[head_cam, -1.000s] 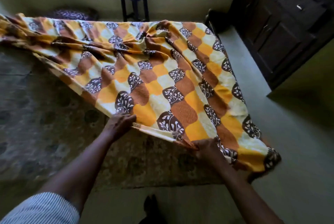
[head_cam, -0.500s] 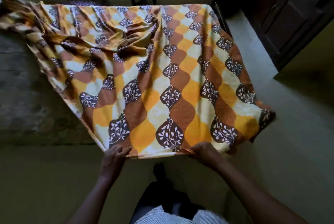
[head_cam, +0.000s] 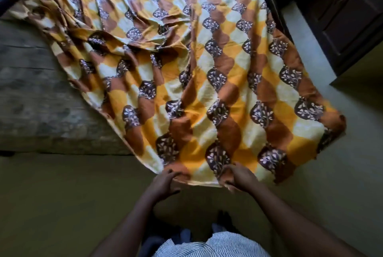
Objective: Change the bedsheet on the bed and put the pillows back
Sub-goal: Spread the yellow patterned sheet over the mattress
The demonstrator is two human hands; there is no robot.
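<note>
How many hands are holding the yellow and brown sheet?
2. The left hand grips the near edge of the bedsheet, and the right hand grips the same edge just beside it. No other hands show.

The sheet (head_cam: 207, 82) is thin printed cloth, matt, creased toward 10 o'clock and smoother toward 3. At 9 o'clock the mattress (head_cam: 37, 99) shows coarse, mottled, dull fabric. The wardrobe (head_cam: 339, 14) at 1 o'clock is dark panelled wood with a faint sheen. The floor (head_cam: 62, 194) looks smooth and matt.
</note>
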